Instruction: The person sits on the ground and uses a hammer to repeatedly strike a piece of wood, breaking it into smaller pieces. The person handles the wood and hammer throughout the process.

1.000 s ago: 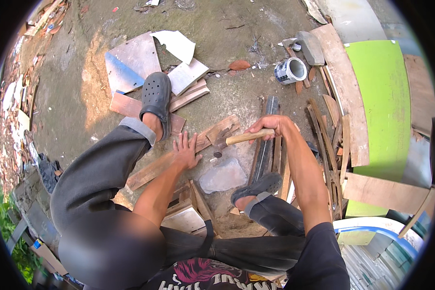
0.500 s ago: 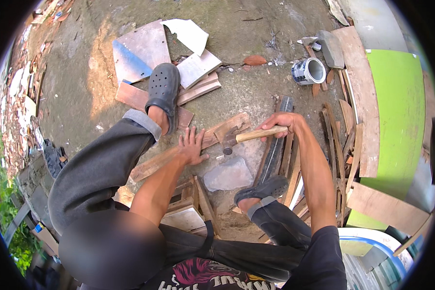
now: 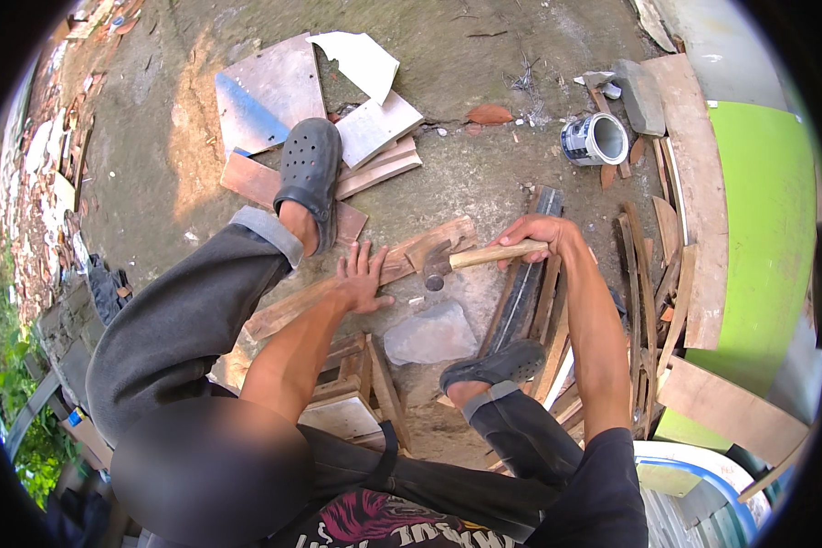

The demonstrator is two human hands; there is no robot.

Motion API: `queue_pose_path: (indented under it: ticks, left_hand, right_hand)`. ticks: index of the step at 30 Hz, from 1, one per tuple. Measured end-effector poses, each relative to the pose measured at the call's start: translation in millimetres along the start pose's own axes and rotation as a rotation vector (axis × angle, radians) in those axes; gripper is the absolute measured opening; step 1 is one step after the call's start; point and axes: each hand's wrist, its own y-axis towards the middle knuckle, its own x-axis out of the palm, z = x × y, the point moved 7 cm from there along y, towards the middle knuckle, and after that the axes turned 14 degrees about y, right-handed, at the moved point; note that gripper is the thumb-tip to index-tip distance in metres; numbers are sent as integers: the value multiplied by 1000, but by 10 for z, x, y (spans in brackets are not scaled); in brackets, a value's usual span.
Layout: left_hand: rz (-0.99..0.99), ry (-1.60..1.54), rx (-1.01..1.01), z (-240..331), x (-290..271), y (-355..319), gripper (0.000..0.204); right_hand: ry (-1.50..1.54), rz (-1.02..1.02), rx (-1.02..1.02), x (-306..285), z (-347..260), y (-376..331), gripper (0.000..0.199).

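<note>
A hammer (image 3: 498, 254) with a pale wooden handle lies in the grip of my right hand (image 3: 532, 239). Its dark metal head hangs by the right end of a wooden plank (image 3: 306, 306); whether the two touch I cannot tell. Spread fingers of my left hand (image 3: 361, 281) press flat on that plank's middle. Across its right end sits a shorter piece of wood (image 3: 440, 242). A flat grey stone slab (image 3: 429, 334) rests on the ground just below the hammer head.
Broken boards (image 3: 269, 91) lie beyond my left shoe (image 3: 309, 173). A small paint can (image 3: 595, 140) lies tipped at the far right, near a grey block (image 3: 639, 98). Wood strips (image 3: 644, 301) and a green panel (image 3: 765, 228) line the right. A wooden frame (image 3: 384, 393) stands between my legs.
The view has shifted slightly, so objects on the right appear a little farther right and lower. Both hands keep their places, the left on the plank and the right around the hammer.
</note>
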Motion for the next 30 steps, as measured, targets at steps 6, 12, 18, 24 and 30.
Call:
queue_pose_path:
  ticks: [6,12,18,24,30]
  left_hand:
    - [-2,-6,-8,-23,17,-18,120]
    - [8,-21,17,11,-2,13,118]
    - [37,-13,4,-25,51,74,110]
    - [33,-11,5,25,74,20,105]
    - [26,28,15,96,128,-35,106]
  right_hand:
    - [-159,213,-64,278,-124,-263,32]
    - [-321,427,-131,596,-107,-410,26]
    - [-589,599,-109,956,-221,-439,43]
    - [-501,776,-127,1065,-135,-488,32]
    - [-599,906,-157,1114,76,-526,28]
